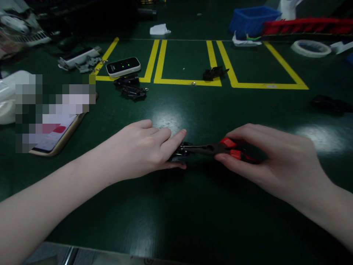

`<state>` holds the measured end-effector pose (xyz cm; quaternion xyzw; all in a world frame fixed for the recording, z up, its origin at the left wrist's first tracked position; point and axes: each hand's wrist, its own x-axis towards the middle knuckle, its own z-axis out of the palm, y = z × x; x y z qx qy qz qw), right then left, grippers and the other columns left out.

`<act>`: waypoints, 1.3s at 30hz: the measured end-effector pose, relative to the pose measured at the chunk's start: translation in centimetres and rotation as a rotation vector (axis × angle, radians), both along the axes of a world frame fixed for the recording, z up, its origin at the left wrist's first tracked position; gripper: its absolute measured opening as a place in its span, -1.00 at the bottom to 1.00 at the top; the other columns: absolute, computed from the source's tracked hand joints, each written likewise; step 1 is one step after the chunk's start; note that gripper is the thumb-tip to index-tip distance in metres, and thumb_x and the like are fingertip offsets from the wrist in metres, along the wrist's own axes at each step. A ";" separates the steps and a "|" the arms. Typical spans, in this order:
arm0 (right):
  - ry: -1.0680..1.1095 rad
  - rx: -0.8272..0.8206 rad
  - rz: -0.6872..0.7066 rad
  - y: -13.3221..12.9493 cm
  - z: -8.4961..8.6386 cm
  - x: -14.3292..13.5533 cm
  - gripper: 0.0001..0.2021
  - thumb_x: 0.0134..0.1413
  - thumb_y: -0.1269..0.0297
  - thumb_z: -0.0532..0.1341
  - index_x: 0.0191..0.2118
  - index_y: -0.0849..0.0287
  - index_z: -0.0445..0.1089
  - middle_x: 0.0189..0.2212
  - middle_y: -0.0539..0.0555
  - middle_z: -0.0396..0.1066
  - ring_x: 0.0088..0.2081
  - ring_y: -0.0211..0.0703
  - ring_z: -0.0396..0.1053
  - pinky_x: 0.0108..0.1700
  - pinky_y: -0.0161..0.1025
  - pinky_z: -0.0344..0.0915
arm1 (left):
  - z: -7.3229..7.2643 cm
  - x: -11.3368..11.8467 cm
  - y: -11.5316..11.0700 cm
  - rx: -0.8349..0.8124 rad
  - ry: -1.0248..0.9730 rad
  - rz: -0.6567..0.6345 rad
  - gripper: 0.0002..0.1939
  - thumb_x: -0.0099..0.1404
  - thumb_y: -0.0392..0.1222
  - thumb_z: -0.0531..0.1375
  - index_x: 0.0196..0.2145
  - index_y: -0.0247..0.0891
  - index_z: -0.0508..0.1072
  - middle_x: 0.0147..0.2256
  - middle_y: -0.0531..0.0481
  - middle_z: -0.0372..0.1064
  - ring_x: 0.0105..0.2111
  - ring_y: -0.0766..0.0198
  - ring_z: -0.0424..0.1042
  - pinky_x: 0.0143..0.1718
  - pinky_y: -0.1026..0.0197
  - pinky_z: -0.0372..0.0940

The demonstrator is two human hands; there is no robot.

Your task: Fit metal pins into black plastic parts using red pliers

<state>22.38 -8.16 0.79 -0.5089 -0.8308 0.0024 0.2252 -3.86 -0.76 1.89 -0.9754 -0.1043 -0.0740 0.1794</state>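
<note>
My left hand (146,147) is closed on a small black part (180,156), holding it just above or on the green table between thumb and fingers; most of the part is hidden. My right hand (278,158) grips long-nose pliers (211,148) by their red and black handles. The plier jaws point left, and their tips meet the black part beside my left index finger. What exactly the tips pinch is too small to tell.
Beyond my hands, black parts (134,91) lie near yellow tape outlines (187,81). A phone (60,129) is at left, near a white-edged device (123,67). Farther back are a blue bin (252,20), a red tray (309,26) and a tape roll (311,48).
</note>
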 end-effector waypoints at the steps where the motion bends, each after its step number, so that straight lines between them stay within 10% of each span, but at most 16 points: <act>1: -0.009 0.010 0.003 0.0 0.1 0.0 -0.74 0.23 0.03 0.19 -0.28 0.13 0.36 -0.40 0.06 0.45 -0.44 -0.17 0.42 -0.51 -0.22 0.29 | 0.1 0.0 0.0 0.002 -0.018 -0.002 -0.46 0.53 -0.03 -0.10 0.06 -0.57 0.44 -0.45 -0.11 0.46 -0.54 0.25 0.39 -0.50 0.21 0.16; 10: -0.092 0.088 -0.015 -0.2 0.2 0.0 -0.73 0.25 0.00 0.16 -0.25 0.12 0.34 -0.39 0.09 0.44 -0.42 -0.11 0.41 -0.50 -0.18 0.24 | 0.5 0.0 -0.1 -0.031 -0.025 0.124 -0.51 0.47 0.09 -0.04 -0.41 -0.30 0.43 -0.56 -0.01 0.36 -0.63 0.28 0.28 -0.55 0.21 0.09; 39: -0.011 -0.011 -0.013 0.1 -0.3 0.1 -0.71 0.24 0.02 0.18 -0.28 0.17 0.38 -0.42 0.05 0.42 -0.45 -0.19 0.40 -0.54 -0.23 0.29 | -0.2 0.5 -0.1 -0.126 0.152 0.223 -0.63 0.41 0.06 0.09 -0.40 -0.29 0.38 -0.51 -0.08 0.48 -0.55 0.07 0.50 -0.45 0.09 0.30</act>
